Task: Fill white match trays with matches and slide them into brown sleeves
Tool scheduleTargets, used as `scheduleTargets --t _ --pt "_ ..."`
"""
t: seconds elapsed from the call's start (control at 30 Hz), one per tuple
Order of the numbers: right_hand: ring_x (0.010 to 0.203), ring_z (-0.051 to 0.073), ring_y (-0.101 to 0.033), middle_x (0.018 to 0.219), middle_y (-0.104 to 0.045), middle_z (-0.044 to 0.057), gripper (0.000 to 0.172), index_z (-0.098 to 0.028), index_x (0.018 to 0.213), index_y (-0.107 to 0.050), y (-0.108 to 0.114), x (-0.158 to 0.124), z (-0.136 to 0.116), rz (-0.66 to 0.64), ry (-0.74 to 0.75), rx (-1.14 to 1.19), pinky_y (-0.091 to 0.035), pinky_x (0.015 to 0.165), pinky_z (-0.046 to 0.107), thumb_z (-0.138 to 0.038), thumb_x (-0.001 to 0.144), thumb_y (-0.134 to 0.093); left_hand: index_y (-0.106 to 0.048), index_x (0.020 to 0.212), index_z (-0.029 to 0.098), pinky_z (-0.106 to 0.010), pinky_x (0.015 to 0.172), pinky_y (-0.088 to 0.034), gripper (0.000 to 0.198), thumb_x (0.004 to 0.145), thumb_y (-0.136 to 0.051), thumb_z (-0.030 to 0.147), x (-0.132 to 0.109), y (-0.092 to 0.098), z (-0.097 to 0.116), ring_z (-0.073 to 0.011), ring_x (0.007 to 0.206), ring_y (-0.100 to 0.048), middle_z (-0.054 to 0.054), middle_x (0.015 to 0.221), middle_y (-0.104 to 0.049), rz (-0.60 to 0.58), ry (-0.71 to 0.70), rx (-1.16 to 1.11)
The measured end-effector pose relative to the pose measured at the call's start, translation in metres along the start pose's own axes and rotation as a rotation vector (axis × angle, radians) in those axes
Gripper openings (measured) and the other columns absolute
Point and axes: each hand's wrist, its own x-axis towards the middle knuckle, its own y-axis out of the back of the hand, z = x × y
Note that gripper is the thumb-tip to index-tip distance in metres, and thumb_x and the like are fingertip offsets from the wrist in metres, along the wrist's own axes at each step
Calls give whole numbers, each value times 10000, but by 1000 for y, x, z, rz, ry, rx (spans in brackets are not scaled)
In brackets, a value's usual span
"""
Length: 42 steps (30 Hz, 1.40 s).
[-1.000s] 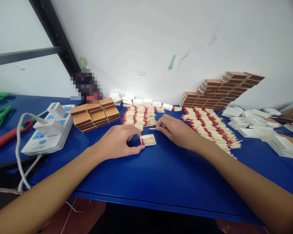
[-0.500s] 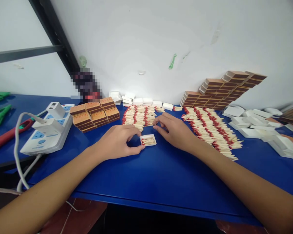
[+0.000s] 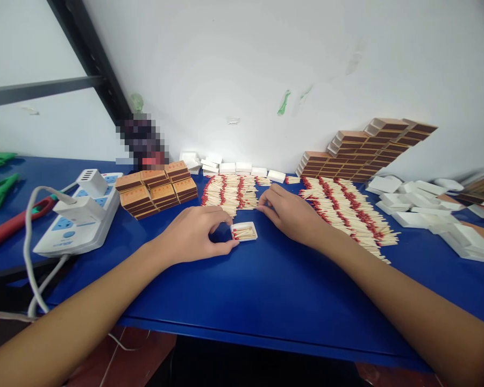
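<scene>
My left hand (image 3: pixel 197 234) holds a small white matchbox tray (image 3: pixel 255 230) at its left end, between thumb and forefinger. Several red-tipped matches (image 3: pixel 244 234) lie inside the tray, which rests flat on the blue table (image 3: pixel 258 301). Just beyond the tray is a heap of loose matches (image 3: pixel 226 191), heads in rough rows. My right hand (image 3: pixel 288 212) is at the right edge of this heap, thumb and fingertips drawn together; whether a match is between them is too small to make out. A larger spread of matches (image 3: pixel 347 209) lies right of that hand.
Closed matchboxes (image 3: pixel 157 191) are stacked at left, and a stepped stack of matchboxes (image 3: pixel 358 153) leans at the wall. White trays (image 3: pixel 244 167) line the back; more loose trays (image 3: pixel 423 204) lie at right. A power strip (image 3: pixel 84 226) with cables sits far left.
My right hand has shifted slightly to the right and away from me, along the edge of the match heap. My left hand keeps the tray nearly in place.
</scene>
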Motion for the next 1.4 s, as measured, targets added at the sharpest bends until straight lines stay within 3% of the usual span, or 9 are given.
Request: scheduleTargets --t 0.23,0.83,1.4 --pt "853 204 -607 1038 -617 65 62 -204 1017 -607 6 -7 -14 -64 91 67 -440 740 319 -196 1038 -550 -746 985 208 -274 590 -361 252 888 -761 440 -1 1 0 -121 614 -526 43 692 -573 0 -22 -10" --pt "827 194 -618 1055 -640 69 130 -199 1142 -675 -4 1 -18 -39 44 123 -443 744 312 -254 1054 -595 -748 971 209 -269 598 -357 248 885 -766 441 0 1 1 -124 621 -530 36 698 -582 -5 -17 -13" --pt "817 189 -592 994 -633 60 114 -197 987 -656 -3 0 -15 -47 53 102 -411 715 312 -182 1029 -552 -745 989 217 -275 593 -355 256 887 -758 451 0 -1 0 -128 619 -537 38 691 -588 -4 -5 -6"
